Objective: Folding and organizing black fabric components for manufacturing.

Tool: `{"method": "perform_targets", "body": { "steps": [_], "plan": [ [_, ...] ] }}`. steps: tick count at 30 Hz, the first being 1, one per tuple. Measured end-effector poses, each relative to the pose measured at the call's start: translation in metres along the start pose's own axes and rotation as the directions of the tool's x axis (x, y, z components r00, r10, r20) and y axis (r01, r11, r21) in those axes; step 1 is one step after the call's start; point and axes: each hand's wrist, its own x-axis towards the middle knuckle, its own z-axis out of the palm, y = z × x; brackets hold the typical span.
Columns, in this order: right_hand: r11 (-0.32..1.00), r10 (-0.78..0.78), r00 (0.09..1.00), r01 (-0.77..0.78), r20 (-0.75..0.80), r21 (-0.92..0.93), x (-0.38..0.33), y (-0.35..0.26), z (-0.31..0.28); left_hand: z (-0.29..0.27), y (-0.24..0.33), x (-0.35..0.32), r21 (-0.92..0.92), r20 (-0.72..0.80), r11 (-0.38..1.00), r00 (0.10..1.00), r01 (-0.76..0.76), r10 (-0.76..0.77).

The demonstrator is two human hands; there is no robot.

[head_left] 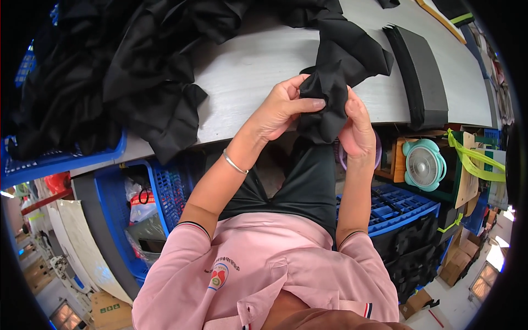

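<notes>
Between my hands hangs a piece of black fabric (326,91), bunched and folded over the table's near edge. My left hand (289,107) pinches its left side, thumb pressed on top and fingers behind. At the fabric's right side is my right hand (357,124), fingers bent around the edge and partly hidden by the cloth. More black cloth (352,47) runs from the held piece back onto the grey table (247,71). A large heap of black fabric pieces (148,71) covers the table's left part, some draping over the edge.
A neat stack of black cut pieces (418,77) lies on the table's right. Below stand a small turquoise fan (425,165), a blue crate (396,206) at right and a blue basket (118,220) with bags at left. Another blue basket (71,159) sits under the heap.
</notes>
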Motion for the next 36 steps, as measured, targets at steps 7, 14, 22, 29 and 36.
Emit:
{"method": "perform_targets", "body": {
  "steps": [7,14,22,29,36],
  "plan": [
    [0.854,-0.315,0.922,0.171,-0.226,-0.492,0.013,0.008,-0.021,-0.009,-0.005,-0.002,-0.429,0.036,0.895,0.992,0.121,-0.117],
    [0.966,0.071,0.994,-0.048,-0.084,0.254,0.000,0.005,-0.022,-0.011,-0.012,0.006,-0.074,-0.206,0.987,0.970,-0.146,0.128],
    [0.992,0.098,0.976,-0.080,0.194,-0.099,0.001,0.014,-0.015,-0.014,-0.036,0.011,0.560,-0.313,0.801,0.840,-0.213,0.443],
    [0.961,0.092,0.995,-0.099,-0.039,-0.257,-0.005,0.010,0.011,-0.002,-0.039,0.006,0.856,-0.179,0.461,0.705,-0.231,0.686],
    [0.923,0.150,0.982,-0.182,-0.119,-0.340,-0.014,0.005,0.027,0.007,-0.038,0.003,0.926,-0.101,0.328,0.712,-0.188,0.695]
  ]
}}
